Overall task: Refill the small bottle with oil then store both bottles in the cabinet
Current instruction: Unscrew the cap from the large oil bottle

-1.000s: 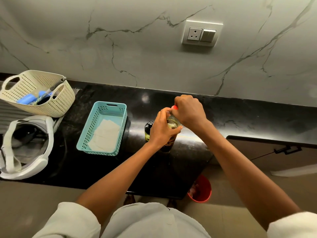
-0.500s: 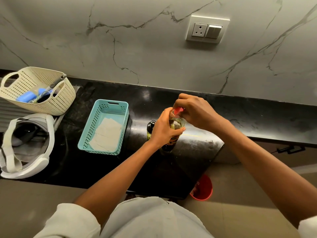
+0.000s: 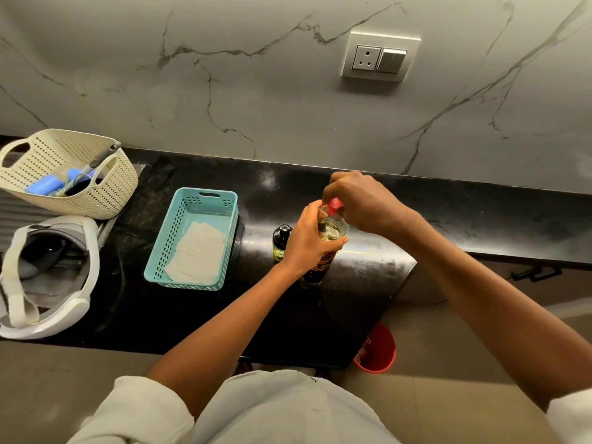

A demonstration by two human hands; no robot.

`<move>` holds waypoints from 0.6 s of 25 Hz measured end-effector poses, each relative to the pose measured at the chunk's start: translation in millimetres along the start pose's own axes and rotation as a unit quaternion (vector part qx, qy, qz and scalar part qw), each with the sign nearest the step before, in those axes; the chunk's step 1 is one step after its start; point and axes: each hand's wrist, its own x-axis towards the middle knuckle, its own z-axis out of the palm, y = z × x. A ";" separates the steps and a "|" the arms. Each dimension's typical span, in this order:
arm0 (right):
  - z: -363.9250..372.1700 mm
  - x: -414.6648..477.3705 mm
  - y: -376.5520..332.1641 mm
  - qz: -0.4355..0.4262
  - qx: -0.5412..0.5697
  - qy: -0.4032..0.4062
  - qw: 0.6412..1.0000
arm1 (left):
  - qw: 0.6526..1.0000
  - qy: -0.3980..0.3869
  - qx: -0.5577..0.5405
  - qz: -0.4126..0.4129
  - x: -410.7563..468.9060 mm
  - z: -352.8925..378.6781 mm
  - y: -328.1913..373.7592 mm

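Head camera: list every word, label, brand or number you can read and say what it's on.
No text here is legible.
On the big bottle in the left hand: a dark label with orange marks, too blurred to read.
On the small bottle, red cap and wall socket: no lettering shows.

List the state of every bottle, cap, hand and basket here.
Large bottle: upright, mouth open, oil inside.
Red cap: off, above the mouth.
Small bottle: upright on counter, capped.
Left hand: grips large bottle.
Right hand: pinches red cap.
Teal basket: holds paper sheets.
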 end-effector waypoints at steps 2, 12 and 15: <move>-1.4 -3.4 -6.8 -0.002 0.016 -0.004 1.000 | 1.000 -0.002 -0.003 0.000 -0.4 0.1 -0.8; 0.1 -0.9 -6.0 0.053 -0.019 0.032 0.998 | 1.000 -0.009 -0.001 0.006 -0.6 -0.3 0.1; 1.5 -7.8 -1.6 0.021 0.016 0.082 0.996 | 1.000 -0.012 0.004 0.002 0.7 -2.7 2.2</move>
